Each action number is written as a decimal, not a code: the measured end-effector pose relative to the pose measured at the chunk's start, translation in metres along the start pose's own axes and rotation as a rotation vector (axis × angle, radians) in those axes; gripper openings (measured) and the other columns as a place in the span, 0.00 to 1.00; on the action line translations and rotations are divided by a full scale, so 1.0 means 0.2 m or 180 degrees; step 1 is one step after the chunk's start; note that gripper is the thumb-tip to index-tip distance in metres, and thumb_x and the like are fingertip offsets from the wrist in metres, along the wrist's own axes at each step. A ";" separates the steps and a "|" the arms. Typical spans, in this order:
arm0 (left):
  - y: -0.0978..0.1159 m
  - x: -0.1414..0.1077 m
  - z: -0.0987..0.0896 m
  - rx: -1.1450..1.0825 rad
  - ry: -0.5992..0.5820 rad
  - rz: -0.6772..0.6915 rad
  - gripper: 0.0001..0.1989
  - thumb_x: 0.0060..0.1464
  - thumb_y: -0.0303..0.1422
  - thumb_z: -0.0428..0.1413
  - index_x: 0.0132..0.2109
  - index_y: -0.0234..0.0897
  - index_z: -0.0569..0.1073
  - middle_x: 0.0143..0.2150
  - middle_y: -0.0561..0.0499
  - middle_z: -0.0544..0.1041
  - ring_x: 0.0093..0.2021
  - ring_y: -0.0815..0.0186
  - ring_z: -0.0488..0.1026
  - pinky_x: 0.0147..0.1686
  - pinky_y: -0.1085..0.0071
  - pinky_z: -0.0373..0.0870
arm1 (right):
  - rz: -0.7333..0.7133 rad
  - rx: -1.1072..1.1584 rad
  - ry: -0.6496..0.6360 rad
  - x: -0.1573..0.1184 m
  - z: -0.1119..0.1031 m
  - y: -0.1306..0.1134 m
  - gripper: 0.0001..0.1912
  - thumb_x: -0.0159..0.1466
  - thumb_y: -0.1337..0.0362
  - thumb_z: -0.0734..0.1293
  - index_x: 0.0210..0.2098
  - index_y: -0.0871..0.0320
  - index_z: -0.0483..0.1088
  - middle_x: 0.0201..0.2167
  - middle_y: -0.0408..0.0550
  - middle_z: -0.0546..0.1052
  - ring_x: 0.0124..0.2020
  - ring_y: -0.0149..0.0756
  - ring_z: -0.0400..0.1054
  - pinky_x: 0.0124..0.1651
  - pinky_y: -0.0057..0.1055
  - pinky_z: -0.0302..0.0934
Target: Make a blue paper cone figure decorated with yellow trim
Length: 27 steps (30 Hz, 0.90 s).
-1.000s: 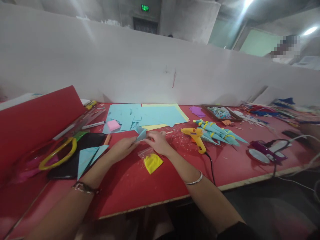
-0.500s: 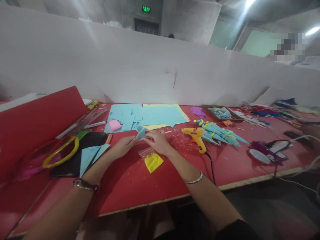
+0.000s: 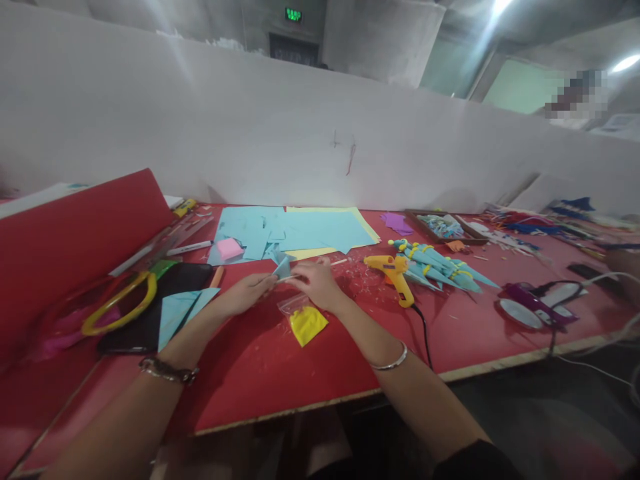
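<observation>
Between my two hands is a small folded piece of light-blue paper (image 3: 283, 268), held over the red table. My left hand (image 3: 250, 292) pinches its left side. The fingers of my right hand (image 3: 314, 280) are closed at its right side, with a thin pale edge or stick showing between the hands. Just below lies a clear zip bag with yellow contents (image 3: 307, 325). Light-blue paper sheets (image 3: 320, 230) lie behind my hands, with a pink block (image 3: 230, 249) on their left part. Folded blue paper pieces (image 3: 175, 317) rest beside my left forearm.
A yellow glue gun (image 3: 393, 270) with a black cord lies right of my hands. Beyond it are blue paper cones with yellow trim (image 3: 440, 263) and a brown tray (image 3: 465, 233). A purple device (image 3: 540, 305) sits far right. Yellow-handled scissors (image 3: 123, 313) lie left on a black case.
The view has shifted very slightly. Both hands stay at the blue paper in nearly the same pose.
</observation>
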<state>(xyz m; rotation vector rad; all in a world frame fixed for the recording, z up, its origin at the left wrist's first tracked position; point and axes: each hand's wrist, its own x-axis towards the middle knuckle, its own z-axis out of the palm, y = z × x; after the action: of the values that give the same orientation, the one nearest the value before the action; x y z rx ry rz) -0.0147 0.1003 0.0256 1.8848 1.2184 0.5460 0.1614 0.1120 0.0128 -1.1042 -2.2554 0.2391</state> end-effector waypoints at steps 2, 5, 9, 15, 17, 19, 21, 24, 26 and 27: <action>-0.01 0.01 0.00 0.0185 0.0123 0.0093 0.20 0.51 0.49 0.38 0.24 0.38 0.57 0.19 0.57 0.56 0.20 0.72 0.54 0.20 0.75 0.54 | 0.0023 0.0024 -0.0023 0.00 0.00 0.00 0.13 0.61 0.58 0.61 0.25 0.59 0.66 0.28 0.39 0.74 0.31 0.28 0.62 0.37 0.29 0.37; -0.02 0.02 0.00 0.0581 0.0275 0.0353 0.21 0.51 0.48 0.39 0.27 0.36 0.64 0.24 0.52 0.68 0.26 0.68 0.63 0.26 0.73 0.60 | 0.0062 0.0026 -0.0074 0.00 -0.01 0.00 0.12 0.61 0.58 0.60 0.26 0.58 0.67 0.30 0.40 0.75 0.32 0.29 0.63 0.37 0.30 0.37; -0.04 0.03 0.01 0.1287 0.0291 0.0513 0.18 0.51 0.45 0.44 0.35 0.36 0.69 0.30 0.50 0.74 0.29 0.64 0.68 0.29 0.73 0.60 | 0.0075 0.0036 -0.0184 0.00 0.00 0.01 0.12 0.62 0.58 0.59 0.29 0.57 0.70 0.32 0.41 0.76 0.34 0.30 0.64 0.37 0.30 0.36; -0.06 0.03 0.01 0.1772 0.0513 0.0509 0.13 0.51 0.38 0.45 0.32 0.36 0.70 0.29 0.47 0.75 0.28 0.64 0.69 0.26 0.73 0.58 | 0.0178 0.0096 -0.0391 0.00 -0.02 0.00 0.12 0.62 0.59 0.58 0.34 0.55 0.72 0.34 0.45 0.77 0.36 0.33 0.65 0.37 0.31 0.37; -0.05 0.03 0.01 0.1689 0.0502 0.0529 0.15 0.52 0.40 0.43 0.32 0.36 0.70 0.29 0.48 0.75 0.28 0.64 0.69 0.27 0.73 0.58 | 0.0178 0.0150 -0.0391 -0.01 -0.03 0.00 0.10 0.62 0.61 0.59 0.36 0.54 0.72 0.36 0.44 0.77 0.37 0.32 0.65 0.37 0.31 0.38; -0.05 0.02 0.00 0.1615 0.0460 0.0547 0.16 0.53 0.40 0.42 0.33 0.36 0.71 0.29 0.48 0.75 0.29 0.64 0.69 0.28 0.73 0.60 | 0.0162 0.0179 -0.0382 -0.01 -0.03 -0.01 0.09 0.62 0.62 0.59 0.37 0.53 0.71 0.37 0.43 0.77 0.37 0.32 0.66 0.38 0.31 0.38; -0.05 0.02 0.00 0.1580 0.0379 0.0572 0.17 0.53 0.41 0.42 0.33 0.37 0.71 0.31 0.48 0.76 0.30 0.63 0.70 0.30 0.72 0.61 | 0.0141 0.0174 -0.0397 -0.01 -0.03 -0.01 0.09 0.61 0.62 0.60 0.37 0.53 0.71 0.37 0.43 0.77 0.37 0.32 0.66 0.38 0.31 0.39; -0.05 0.03 -0.01 0.1605 0.0301 0.0597 0.18 0.53 0.42 0.41 0.35 0.37 0.72 0.33 0.46 0.76 0.32 0.61 0.71 0.32 0.71 0.62 | 0.0120 0.0130 -0.0444 -0.01 -0.02 0.00 0.09 0.61 0.62 0.61 0.37 0.54 0.71 0.37 0.44 0.77 0.38 0.33 0.66 0.39 0.32 0.41; -0.05 0.03 -0.01 0.1630 0.0274 0.0601 0.19 0.54 0.42 0.40 0.36 0.37 0.72 0.34 0.45 0.77 0.33 0.60 0.71 0.33 0.69 0.63 | 0.0126 0.0142 -0.0467 -0.01 -0.02 0.00 0.09 0.60 0.62 0.61 0.37 0.54 0.71 0.37 0.44 0.77 0.38 0.33 0.66 0.40 0.32 0.42; -0.05 0.03 -0.01 0.1643 0.0270 0.0597 0.20 0.54 0.42 0.40 0.37 0.37 0.72 0.35 0.45 0.77 0.33 0.60 0.71 0.34 0.69 0.63 | 0.0137 0.0173 -0.0477 -0.01 -0.02 0.00 0.09 0.60 0.61 0.62 0.37 0.55 0.72 0.37 0.44 0.77 0.37 0.33 0.66 0.40 0.32 0.42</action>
<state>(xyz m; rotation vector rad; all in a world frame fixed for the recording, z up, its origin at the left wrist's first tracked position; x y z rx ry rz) -0.0191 0.1081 0.0172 2.4490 1.3356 0.4395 0.1641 0.1103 0.0158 -1.1409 -2.3425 0.4108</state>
